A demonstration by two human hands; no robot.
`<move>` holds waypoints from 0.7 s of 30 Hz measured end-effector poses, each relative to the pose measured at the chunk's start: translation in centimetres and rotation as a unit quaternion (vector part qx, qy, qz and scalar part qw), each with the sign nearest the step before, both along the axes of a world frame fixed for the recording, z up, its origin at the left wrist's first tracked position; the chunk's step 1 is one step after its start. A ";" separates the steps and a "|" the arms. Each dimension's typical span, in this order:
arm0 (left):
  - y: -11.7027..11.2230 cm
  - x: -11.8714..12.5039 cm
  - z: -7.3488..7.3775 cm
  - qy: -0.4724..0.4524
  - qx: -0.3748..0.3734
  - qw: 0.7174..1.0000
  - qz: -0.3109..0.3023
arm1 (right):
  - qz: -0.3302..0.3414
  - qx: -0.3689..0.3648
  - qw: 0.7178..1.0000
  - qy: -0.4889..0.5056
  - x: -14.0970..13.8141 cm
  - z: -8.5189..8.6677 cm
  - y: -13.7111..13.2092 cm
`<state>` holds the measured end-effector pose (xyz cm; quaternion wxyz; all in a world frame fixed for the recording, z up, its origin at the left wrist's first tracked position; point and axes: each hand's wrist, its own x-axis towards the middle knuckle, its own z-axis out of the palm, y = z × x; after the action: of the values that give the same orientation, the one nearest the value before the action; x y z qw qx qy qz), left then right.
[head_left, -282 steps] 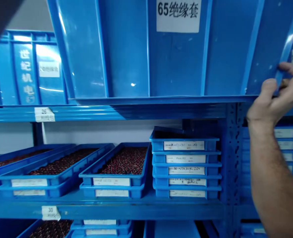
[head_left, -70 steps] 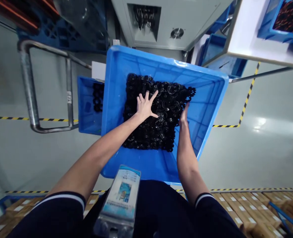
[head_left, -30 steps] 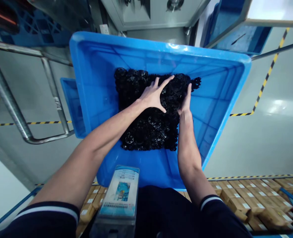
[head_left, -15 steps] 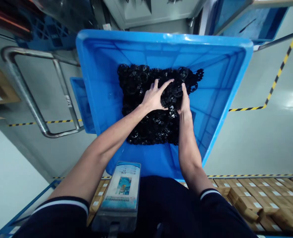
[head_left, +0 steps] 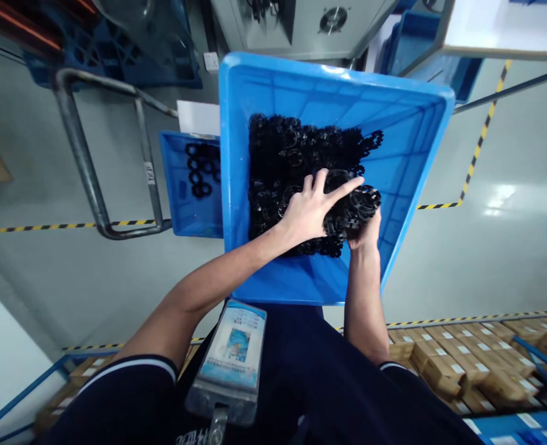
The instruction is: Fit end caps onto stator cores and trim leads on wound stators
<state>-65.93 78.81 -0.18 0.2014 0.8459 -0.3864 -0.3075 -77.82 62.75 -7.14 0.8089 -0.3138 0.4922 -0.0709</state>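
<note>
A large blue plastic bin (head_left: 243, 272) holds a heap of black toothed ring-shaped parts (head_left: 292, 145). Between my two hands, on the right of the heap, is a clump of black ring parts (head_left: 354, 207). My left hand (head_left: 308, 213) grips the clump from the left, thumb and fingers spread around it. Cupped against the clump's right and lower side is my right hand (head_left: 368, 235), with most of its fingers hidden behind the parts.
Left of the bin, a smaller blue tray (head_left: 194, 216) contains several black rings (head_left: 201, 167). A metal tube handle (head_left: 81, 154) stands farther left. Grey equipment (head_left: 314, 31) is beyond the bin. Cardboard boxes (head_left: 444, 364) lie at lower right, and a badge (head_left: 231, 352) hangs before me.
My hands have drawn the clump of black ring parts nearer to me and to the right, gathered between them. The view has shifted, showing more of the smaller tray on the left.
</note>
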 end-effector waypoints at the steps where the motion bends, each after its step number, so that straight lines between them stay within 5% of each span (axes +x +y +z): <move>1: 0.3 -0.3 1.0 -0.012 -0.012 1.000 -0.010 | -0.063 0.032 0.997 -0.008 -0.2 1.9 0.5; 4: 1.7 -0.8 3.9 -0.056 -0.047 0.997 -0.039 | -0.265 0.157 0.951 -0.038 0.0 8.1 2.7; 8: 5.4 -0.2 7.6 -0.114 -0.079 0.988 -0.064 | -0.512 0.333 0.788 -0.082 1.7 15.1 6.8; 9: 6.7 0.2 8.4 -0.125 -0.083 0.987 -0.061 | -0.519 0.347 0.776 -0.095 2.4 16.1 8.0; 10: 8.1 0.6 9.2 -0.135 -0.086 0.986 -0.052 | -0.499 0.348 0.786 -0.110 3.1 16.7 9.3; 12: 11.4 1.8 10.4 -0.143 -0.091 0.985 -0.020 | -0.402 0.302 0.854 -0.132 4.7 17.0 11.9; 15: 16.5 3.7 11.3 -0.126 -0.092 0.987 0.039 | -0.174 0.110 0.972 -0.117 7.3 15.7 15.7; 18: 21.0 5.6 10.4 -0.093 -0.084 0.988 0.091 | 0.014 -0.032 0.996 -0.088 10.1 13.1 19.0; 21: 24.5 7.4 7.4 -0.058 -0.081 0.985 0.141 | 0.175 -0.126 0.975 -0.051 13.0 9.3 21.2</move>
<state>-58.52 103.28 7.24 0.2875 0.8894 -0.2978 -0.1939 -64.81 83.94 2.18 0.7868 -0.4905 0.3745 -0.0060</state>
